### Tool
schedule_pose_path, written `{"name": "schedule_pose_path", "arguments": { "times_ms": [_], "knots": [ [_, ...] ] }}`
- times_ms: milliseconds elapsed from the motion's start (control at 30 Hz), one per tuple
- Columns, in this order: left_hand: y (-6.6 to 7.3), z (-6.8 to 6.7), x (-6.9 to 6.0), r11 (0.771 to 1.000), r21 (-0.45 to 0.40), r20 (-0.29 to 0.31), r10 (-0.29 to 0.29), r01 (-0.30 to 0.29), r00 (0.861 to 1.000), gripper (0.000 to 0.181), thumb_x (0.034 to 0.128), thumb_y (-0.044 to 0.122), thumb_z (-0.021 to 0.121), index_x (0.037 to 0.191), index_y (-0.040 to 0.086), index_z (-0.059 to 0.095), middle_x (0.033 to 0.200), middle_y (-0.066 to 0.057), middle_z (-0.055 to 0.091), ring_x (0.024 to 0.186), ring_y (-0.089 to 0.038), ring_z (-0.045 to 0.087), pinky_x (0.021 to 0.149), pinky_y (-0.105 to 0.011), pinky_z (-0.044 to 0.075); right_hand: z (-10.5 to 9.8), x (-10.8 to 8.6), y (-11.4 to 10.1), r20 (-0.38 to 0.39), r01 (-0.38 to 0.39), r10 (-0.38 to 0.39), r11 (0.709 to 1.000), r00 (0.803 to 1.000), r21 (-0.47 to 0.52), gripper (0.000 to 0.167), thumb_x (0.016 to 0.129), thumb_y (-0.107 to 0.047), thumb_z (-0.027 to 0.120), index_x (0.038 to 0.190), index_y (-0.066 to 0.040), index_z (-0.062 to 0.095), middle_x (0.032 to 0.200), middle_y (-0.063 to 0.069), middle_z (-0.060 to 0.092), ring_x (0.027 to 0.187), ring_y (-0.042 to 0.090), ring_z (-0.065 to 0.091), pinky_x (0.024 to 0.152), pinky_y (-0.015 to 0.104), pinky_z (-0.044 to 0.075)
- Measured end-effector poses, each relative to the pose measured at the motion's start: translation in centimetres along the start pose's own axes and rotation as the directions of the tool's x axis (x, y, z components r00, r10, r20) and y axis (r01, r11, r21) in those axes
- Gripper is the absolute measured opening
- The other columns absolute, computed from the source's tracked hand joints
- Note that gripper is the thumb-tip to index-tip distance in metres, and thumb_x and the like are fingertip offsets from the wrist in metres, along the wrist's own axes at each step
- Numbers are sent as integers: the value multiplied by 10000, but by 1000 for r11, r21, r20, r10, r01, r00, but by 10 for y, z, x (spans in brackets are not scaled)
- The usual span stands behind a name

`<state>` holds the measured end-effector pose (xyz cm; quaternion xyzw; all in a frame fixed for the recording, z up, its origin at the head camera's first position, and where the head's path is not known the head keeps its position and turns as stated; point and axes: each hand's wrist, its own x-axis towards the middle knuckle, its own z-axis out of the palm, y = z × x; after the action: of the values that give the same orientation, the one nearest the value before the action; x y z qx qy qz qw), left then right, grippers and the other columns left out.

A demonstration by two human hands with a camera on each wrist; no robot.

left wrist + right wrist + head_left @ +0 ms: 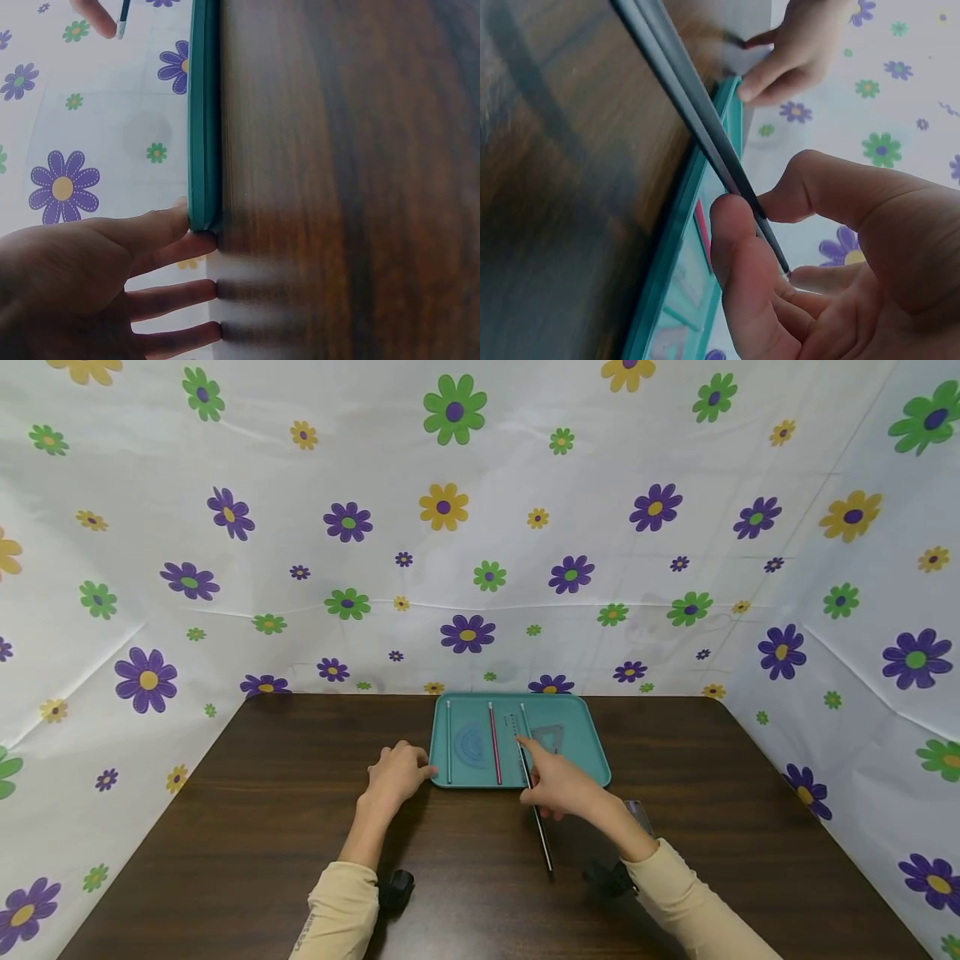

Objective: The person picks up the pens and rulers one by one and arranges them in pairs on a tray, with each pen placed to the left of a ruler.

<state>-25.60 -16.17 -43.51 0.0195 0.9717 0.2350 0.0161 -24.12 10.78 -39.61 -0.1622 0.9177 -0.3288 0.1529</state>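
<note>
My right hand [566, 783] pinches a black pencil [542, 835] with a white end between thumb and fingers. The index finger lies along it toward its far end. The pencil slants over the near edge of a teal tray [592, 760], its other end over the tabletop. At the tray's near left corner, my left hand [396, 774] touches the rim with its thumb, while other fingertips rest on the table beside it. Inside the tray lie a teal pencil [449, 743], a blue protractor [469, 746], a red pencil [495, 745], a clear ruler [514, 727], a light teal pencil [525, 718] and a grey set square [558, 737].
The tray stands at the back of a dark brown wooden table [262, 827]. Behind and beside it hangs a white sheet [390, 460] printed with flowers. A black wrist device [395, 891] is at the left sleeve; a grey object [639, 815] shows beside the right forearm.
</note>
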Motion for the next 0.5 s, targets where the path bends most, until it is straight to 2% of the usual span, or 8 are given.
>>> {"name": "schedule_pose_path", "arguments": {
  "times_ms": [200, 500],
  "knots": [
    [1, 0, 0, 1000, -1, -2, -4, 4, 1000, 291, 937, 305, 693, 1112, 75, 735, 1238, -196, 608, 1201, -480, 497, 967, -792, 332, -11, 5, 10, 14, -10, 10, 1000, 1000, 12, 901, 872, -52, 668, 1606, -135, 152, 697, 67, 569, 495, 193, 589, 473, 387, 540],
    [1, 0, 0, 1000, -2, 1, -9, 9, 1000, 307, 941, 301, 688, 1134, 66, 728, 1243, -200, 603, 1205, -476, 491, 978, -783, 333, -27, 11, 25, -60, -28, 29, 999, 998, 14, 781, 916, -59, 616, 1588, -81, 218, 741, 68, 539, 506, 156, 554, 472, 344, 523]
  ]
}}
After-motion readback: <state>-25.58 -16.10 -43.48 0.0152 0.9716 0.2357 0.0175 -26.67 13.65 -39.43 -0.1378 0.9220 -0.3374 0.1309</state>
